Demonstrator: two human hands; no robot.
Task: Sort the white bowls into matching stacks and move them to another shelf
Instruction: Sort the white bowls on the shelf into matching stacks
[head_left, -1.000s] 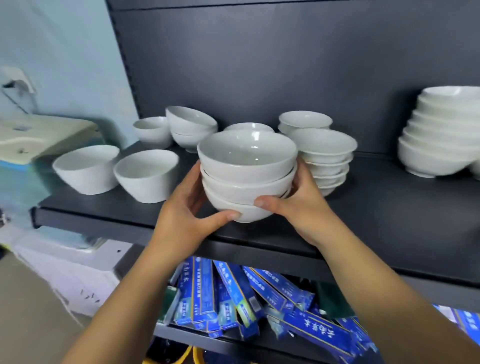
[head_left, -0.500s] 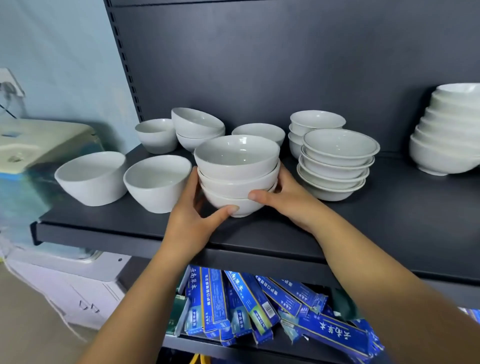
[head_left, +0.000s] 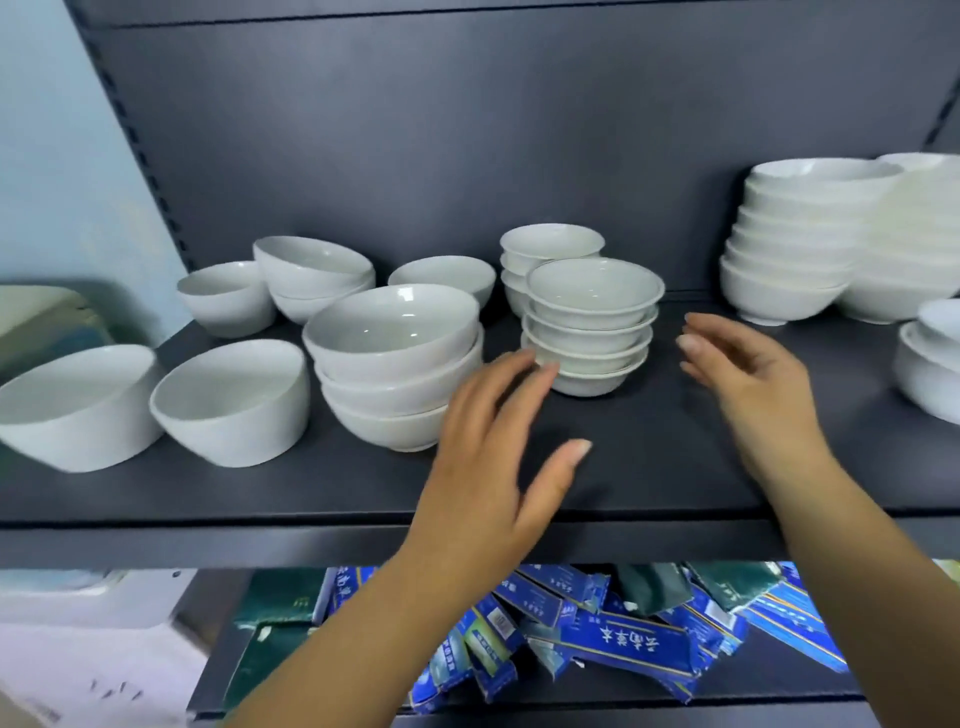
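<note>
A stack of three white bowls (head_left: 395, 364) stands on the dark shelf (head_left: 649, 467), left of centre. To its right stands a stack of several shallow flared bowls (head_left: 592, 322). My left hand (head_left: 498, 457) hovers with spread fingers just right of the three-bowl stack, its fingertips near the base of the flared stack, holding nothing. My right hand (head_left: 748, 379) hovers with loose fingers to the right of the flared stack, also holding nothing. Two single angled bowls (head_left: 228, 400) (head_left: 78, 405) sit at the left.
More white bowls stand behind: a small bowl (head_left: 226, 296), a tilted pair (head_left: 317, 280), a single bowl (head_left: 447, 278) and a small stack (head_left: 545, 260). Tall stacks of larger bowls (head_left: 795, 244) fill the right end. Blue packets (head_left: 628, 639) lie on the lower shelf.
Both hands have let go of the three-bowl stack, which now rests on the shelf, and moved right toward the flared stack. The view has shifted right.
</note>
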